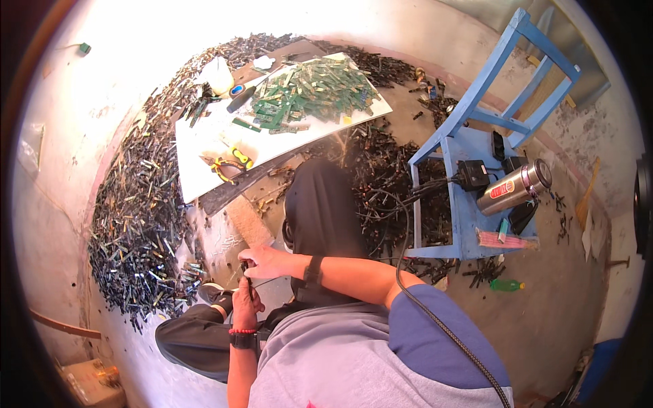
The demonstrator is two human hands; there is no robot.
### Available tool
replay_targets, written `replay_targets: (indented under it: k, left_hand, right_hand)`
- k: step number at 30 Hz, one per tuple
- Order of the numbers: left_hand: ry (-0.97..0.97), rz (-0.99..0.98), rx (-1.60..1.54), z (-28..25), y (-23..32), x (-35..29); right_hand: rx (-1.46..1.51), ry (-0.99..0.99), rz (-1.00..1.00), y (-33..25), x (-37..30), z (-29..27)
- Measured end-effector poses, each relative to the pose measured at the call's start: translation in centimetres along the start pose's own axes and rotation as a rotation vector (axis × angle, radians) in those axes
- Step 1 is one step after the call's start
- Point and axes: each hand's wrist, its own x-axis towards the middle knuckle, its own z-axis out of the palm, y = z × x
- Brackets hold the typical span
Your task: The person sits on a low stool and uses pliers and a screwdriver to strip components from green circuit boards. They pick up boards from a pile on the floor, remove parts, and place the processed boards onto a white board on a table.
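Note:
My left hand [245,307] is closed around a slim dark piece [249,289] in front of my lap. Just above it, my right hand [264,262] is closed on the upper end of what looks like the same dark piece. Its kind is too small to tell, and the fingers hide much of it. Ahead of my hands a white board [224,139] carries a heap of green circuit board strips [313,88]. Yellow-and-black pliers [224,167] and a yellow-handled tool [241,158] lie near its front left edge.
A large pile of dark electronic scraps [139,231] spreads along the left wall. More scraps [381,156] lie beyond my knee. On the right, a blue chair [469,146] holds a steel thermos [513,187] and black adapters [473,175]. A black cable [435,319] crosses my right arm.

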Motion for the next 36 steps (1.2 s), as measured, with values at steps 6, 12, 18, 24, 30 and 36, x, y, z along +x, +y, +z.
replay_targets:
  k: [6, 12, 18, 24, 30, 36]
  left_hand:
    - [-0.044, -0.013, 0.022, 0.5, 0.1, 0.3]
    - [-0.058, -0.030, -0.012, 0.8, 0.6, 0.4]
    - [-0.079, -0.023, 0.035, 1.1, 0.9, 0.5]
    - [-0.116, -0.070, -0.011, -0.2, -0.6, 0.5]
    - [-0.075, -0.064, -0.017, 0.4, 0.0, 0.2]
    - [-0.091, -0.048, 0.016, 1.2, 0.6, 0.0]
  right_hand:
    - [-0.219, 0.102, -0.069, 0.6, 0.5, 0.4]
    - [-0.194, 0.247, 0.150, 1.4, 1.2, 1.0]
    - [-0.009, 0.359, -0.010, 0.8, 0.8, 0.7]
    - [-0.297, 0.077, -0.182, 1.6, 0.6, 0.5]
    - [0.403, 0.056, 0.511, 1.0, 1.5, -0.4]
    - [0.591, -0.043, 0.479, 1.5, 1.2, -0.3]
